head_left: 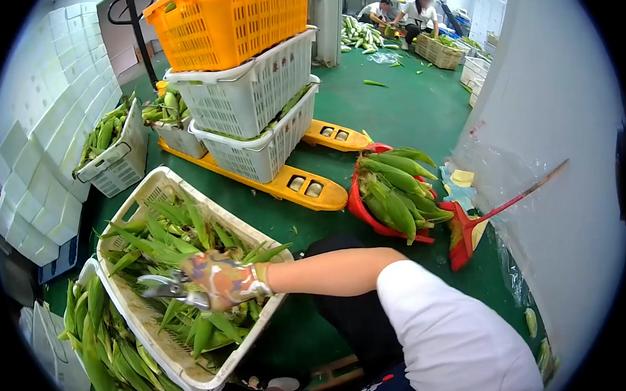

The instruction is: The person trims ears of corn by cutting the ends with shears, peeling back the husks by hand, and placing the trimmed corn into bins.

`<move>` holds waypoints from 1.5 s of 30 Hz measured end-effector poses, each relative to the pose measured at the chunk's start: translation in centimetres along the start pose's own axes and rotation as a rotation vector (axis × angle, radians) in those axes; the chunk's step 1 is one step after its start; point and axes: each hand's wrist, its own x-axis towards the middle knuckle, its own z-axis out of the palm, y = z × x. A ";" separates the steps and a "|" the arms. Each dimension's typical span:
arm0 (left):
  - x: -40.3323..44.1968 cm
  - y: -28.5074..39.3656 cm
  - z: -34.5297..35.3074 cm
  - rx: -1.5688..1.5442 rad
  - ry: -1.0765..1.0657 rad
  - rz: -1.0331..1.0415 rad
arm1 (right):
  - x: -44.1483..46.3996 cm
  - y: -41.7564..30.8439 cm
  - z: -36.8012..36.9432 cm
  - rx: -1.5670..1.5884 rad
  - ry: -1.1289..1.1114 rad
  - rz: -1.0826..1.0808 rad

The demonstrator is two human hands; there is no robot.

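My right hand (223,280), in a camouflage-patterned glove, is closed around a pair of pruning shears (166,287). It reaches over a white plastic crate (259,235) holding cut green corn husks and leaf tips (211,330). The shears point left, above the husks. Against the near left side of this crate stands another white crate, filled with unhusked corn ears (119,357). My left hand does not show. To the right of my forearm, a red container (358,211) on the floor holds green corn ears (399,185).
A yellow pallet jack (327,195) carries stacked white crates (254,94) under an orange crate (238,26). White foam boxes (44,191) line the left wall. A red broom (459,242) lies by the right wall (545,139). Two people sit at the back near piled corn (359,35).
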 end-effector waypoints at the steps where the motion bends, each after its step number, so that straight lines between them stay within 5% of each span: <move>1: -1.2 1.9 0.3 -0.033 -0.066 0.035 | 0.5 -0.8 -0.3 0.078 0.028 0.033; 3: -2.4 6.5 2.1 -0.066 -0.231 0.110 | 1.8 -1.4 -0.1 -0.108 -0.144 -0.072; 5: -2.3 13.8 6.7 0.407 -0.268 0.123 | 2.0 -1.8 -0.4 -0.098 -0.120 -0.189; 7: 2.9 9.2 8.0 0.024 -0.423 0.327 | 2.2 -2.2 -1.2 0.081 -0.083 -0.169; 12: 6.5 16.5 17.6 0.807 -0.510 0.883 | 0.9 -0.5 0.2 0.337 0.026 -0.193; 14: 5.4 21.3 20.4 0.952 -0.400 0.852 | 0.7 -0.1 -0.7 0.340 0.094 -0.265; 16: 6.2 22.5 22.1 0.814 -0.275 0.763 | 0.3 -1.0 -3.3 0.427 -0.095 0.113; 17: 8.7 21.5 22.9 0.399 -0.284 0.861 | 0.0 -0.5 -3.8 0.473 0.020 0.049; 18: 8.3 23.6 23.4 -0.210 -0.499 0.538 | 0.6 1.4 -1.5 0.440 0.167 0.064; 19: 4.0 27.7 23.9 -0.683 -0.575 0.294 | 0.6 0.9 -3.3 0.439 0.088 0.190; 20: 5.8 26.5 23.8 -0.494 -0.465 0.454 | 0.5 0.6 -5.2 0.567 -0.038 0.309; 21: 7.5 25.3 23.7 -0.301 -0.325 0.591 | 1.1 1.8 -3.3 0.357 0.060 0.368; 22: 12.3 19.3 24.5 -0.336 -0.398 0.661 | 1.1 3.0 -2.3 0.387 0.109 0.332; 25: 8.0 16.6 30.7 -0.549 -0.452 0.568 | 1.3 2.0 -3.9 0.428 -0.018 0.318; 27: 6.9 15.8 34.1 -0.768 -0.389 0.267 | 1.1 1.8 -2.9 0.576 0.033 0.199; 31: 7.8 14.7 35.5 -1.014 -0.409 0.438 | 1.7 2.7 -2.3 0.410 -0.154 0.359; 32: 8.3 14.6 35.2 -1.014 -0.401 0.442 | 1.7 3.7 -1.6 0.173 -0.025 0.300; 35: 8.5 13.1 35.7 -0.979 -0.342 0.431 | 2.6 0.0 -5.0 0.391 0.170 0.209; 36: 8.6 13.1 35.9 -0.663 -0.211 0.520 | 3.0 -0.2 -4.8 0.624 0.196 0.202; 38: 8.6 13.0 36.0 -0.245 -0.068 0.635 | 3.6 -1.0 -4.9 0.449 0.248 0.157; 39: 8.4 12.9 36.4 -0.476 -0.195 0.548 | 3.8 -1.3 -5.1 0.274 0.291 0.116; 41: 8.7 11.7 37.1 -0.433 -0.202 0.484 | 4.2 -0.1 -4.8 0.120 0.303 -0.007; 45: 7.7 11.0 36.8 -0.416 -0.356 0.556 | 4.1 0.5 -4.8 0.185 0.292 -0.002</move>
